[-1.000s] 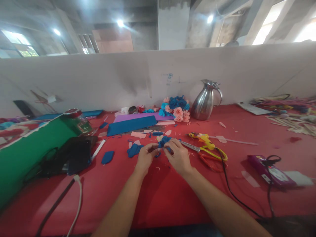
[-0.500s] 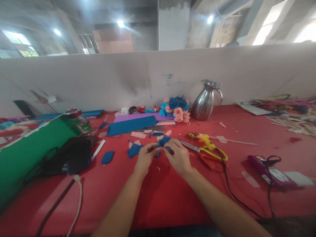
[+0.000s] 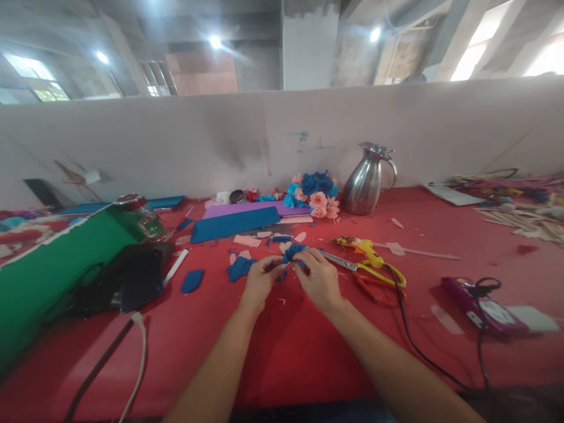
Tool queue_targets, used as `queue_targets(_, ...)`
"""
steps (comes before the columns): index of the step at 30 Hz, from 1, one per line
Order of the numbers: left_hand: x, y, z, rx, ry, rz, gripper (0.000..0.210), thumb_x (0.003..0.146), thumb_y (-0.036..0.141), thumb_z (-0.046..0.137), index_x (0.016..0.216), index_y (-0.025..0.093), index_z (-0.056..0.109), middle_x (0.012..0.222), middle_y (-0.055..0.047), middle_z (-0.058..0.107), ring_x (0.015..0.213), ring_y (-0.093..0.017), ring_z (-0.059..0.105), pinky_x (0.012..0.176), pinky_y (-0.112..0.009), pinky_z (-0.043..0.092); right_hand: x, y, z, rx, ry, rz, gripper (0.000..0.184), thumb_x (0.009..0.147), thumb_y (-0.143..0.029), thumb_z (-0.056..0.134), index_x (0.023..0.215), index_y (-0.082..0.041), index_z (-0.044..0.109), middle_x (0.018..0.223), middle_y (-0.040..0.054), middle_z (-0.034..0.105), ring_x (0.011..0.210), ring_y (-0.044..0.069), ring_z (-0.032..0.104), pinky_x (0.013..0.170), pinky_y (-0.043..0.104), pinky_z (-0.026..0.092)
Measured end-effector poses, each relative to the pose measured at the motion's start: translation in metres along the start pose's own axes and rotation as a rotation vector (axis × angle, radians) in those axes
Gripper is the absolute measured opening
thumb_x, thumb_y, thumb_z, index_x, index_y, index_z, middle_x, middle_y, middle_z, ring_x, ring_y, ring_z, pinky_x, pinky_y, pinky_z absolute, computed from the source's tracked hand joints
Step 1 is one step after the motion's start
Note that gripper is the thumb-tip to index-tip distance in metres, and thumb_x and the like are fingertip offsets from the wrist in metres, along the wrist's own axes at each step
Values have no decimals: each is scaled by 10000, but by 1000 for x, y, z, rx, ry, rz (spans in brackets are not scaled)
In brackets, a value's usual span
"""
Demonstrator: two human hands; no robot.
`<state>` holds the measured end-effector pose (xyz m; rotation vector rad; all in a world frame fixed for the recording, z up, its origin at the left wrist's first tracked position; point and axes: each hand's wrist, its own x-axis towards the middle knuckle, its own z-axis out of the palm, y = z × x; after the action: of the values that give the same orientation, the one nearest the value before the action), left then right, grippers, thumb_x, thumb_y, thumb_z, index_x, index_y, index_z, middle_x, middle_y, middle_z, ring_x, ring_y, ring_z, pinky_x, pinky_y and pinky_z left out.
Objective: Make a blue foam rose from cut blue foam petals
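Between my fingertips is a blue crepe paper flower (image 3: 292, 252), small and ruffled, held just above the red tabletop. My left hand (image 3: 263, 281) pinches its lower left side with thumb and forefinger. On the right side, my right hand (image 3: 320, 278) closes thumb and fingers on the same flower, partly hiding it. Cut blue paper petals (image 3: 240, 268) lie in a heap beside my left hand. Farther left rests a single rounded blue piece (image 3: 192, 281). Scissors (image 3: 359, 267) with yellow and red handles lie right of my right hand, blades towards it.
A yellow glue gun (image 3: 368, 249) lies by the scissors, its cord running to a purple power strip (image 3: 482, 308). Behind stand a bunch of paper flowers (image 3: 318, 194) and a steel jug (image 3: 365, 182). Blue paper (image 3: 238, 223), a phone (image 3: 141, 281), a jar (image 3: 143, 217) and a green box (image 3: 57, 282) are leftward.
Both hands stay almost in place, still pinching the blue flower. It has shifted very slightly between the fingers; nothing else visibly moves.
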<state>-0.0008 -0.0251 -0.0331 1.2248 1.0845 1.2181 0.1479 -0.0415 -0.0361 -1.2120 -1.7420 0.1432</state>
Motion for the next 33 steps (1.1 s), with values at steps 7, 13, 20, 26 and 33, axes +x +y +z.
queue_targets(7, 0, 2, 1, -4, -8, 17, 258, 604, 398, 760, 693, 161, 710, 611, 4, 589, 582, -116, 474, 588, -244, 371, 0, 0, 0, 66, 19, -48, 148, 879, -196, 527, 870, -238, 669, 884, 29, 652, 800, 152, 626, 683, 237, 490)
queue_targets(13, 0, 2, 0, -27, -20, 6, 251, 625, 379, 744, 696, 144, 690, 615, -1, 572, 593, -115, 454, 582, -235, 365, -2, 3, 3, 102, 28, -79, 154, 891, -218, 526, 849, -230, 673, 861, 37, 645, 810, 151, 625, 692, 235, 499)
queue_targets(20, -1, 4, 1, -54, -22, 1, 234, 608, 348, 758, 696, 143, 688, 623, 4, 585, 596, -114, 461, 594, -234, 370, -2, 0, 3, 128, 29, -121, 150, 889, -211, 519, 829, -225, 656, 838, 36, 644, 720, 133, 607, 633, 220, 487)
queue_targets(26, -1, 4, 1, -70, -5, 12, 238, 583, 334, 778, 699, 144, 693, 614, 13, 585, 574, -101, 451, 573, -226, 357, -2, -8, -1, 134, 16, -62, 72, 856, -215, 537, 851, -205, 608, 828, 25, 629, 526, 87, 501, 555, 212, 449)
queue_targets(33, 0, 1, 0, -50, -13, 5, 261, 615, 345, 767, 766, 137, 722, 651, -7, 614, 597, -114, 480, 586, -236, 376, -1, -8, -1, 73, -16, -47, 102, 863, -219, 520, 887, -206, 618, 862, 34, 644, 552, 95, 515, 580, 212, 450)
